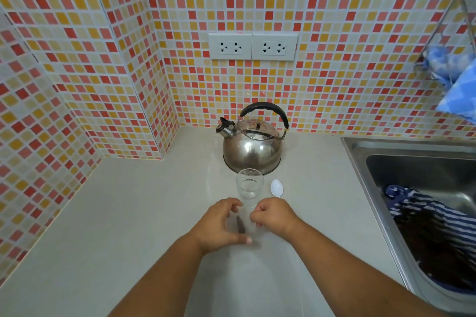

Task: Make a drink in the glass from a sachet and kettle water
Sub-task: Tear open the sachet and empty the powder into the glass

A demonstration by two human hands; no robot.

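Both hands, left (219, 224) and right (274, 216), pinch a blurred pale sachet (248, 219) between them above the table (128, 226), just before the glass (249, 184), kettle (252, 147) behind.

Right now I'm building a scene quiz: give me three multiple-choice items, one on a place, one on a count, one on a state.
1. The white spoon lies:
A. right of the glass
B. in the sink
C. on the kettle

2. Wall socket plates:
A. one
B. two
C. four

3. The sachet is:
A. in the glass
B. held by both hands
C. beside the kettle

Answers: 1 A, it rests on the counter beside the glass. 2 B, two plates sit side by side. 3 B, left hand and right hand pinch it.
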